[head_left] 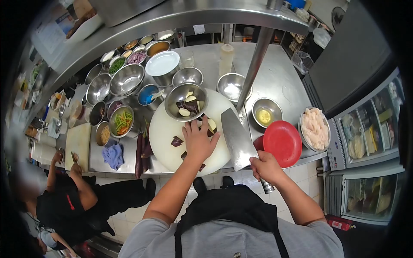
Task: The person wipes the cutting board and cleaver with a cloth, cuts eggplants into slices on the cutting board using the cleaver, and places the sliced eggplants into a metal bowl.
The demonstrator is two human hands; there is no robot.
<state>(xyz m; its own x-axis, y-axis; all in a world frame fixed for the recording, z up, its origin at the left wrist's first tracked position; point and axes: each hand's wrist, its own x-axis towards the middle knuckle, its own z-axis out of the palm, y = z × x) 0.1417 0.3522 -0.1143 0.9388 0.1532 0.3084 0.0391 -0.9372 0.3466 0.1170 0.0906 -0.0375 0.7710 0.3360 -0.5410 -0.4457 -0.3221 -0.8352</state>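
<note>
Seemingly partway, cut eggplant [189,105] is sitting in the bowl [171,97], upper centre; loose pieces [177,141] are lying mid-frame around the spread left hand [199,140], while the right hand [267,167] is gripping a cleaver [238,139].

Steel table [279,64]: round white board [165,148] lies near the front edge
Left of board: dark eggplants [139,155], blue cloth [112,155], vegetable bowl [119,109]
Right of board: one bowl of pale meat [309,148]
</note>
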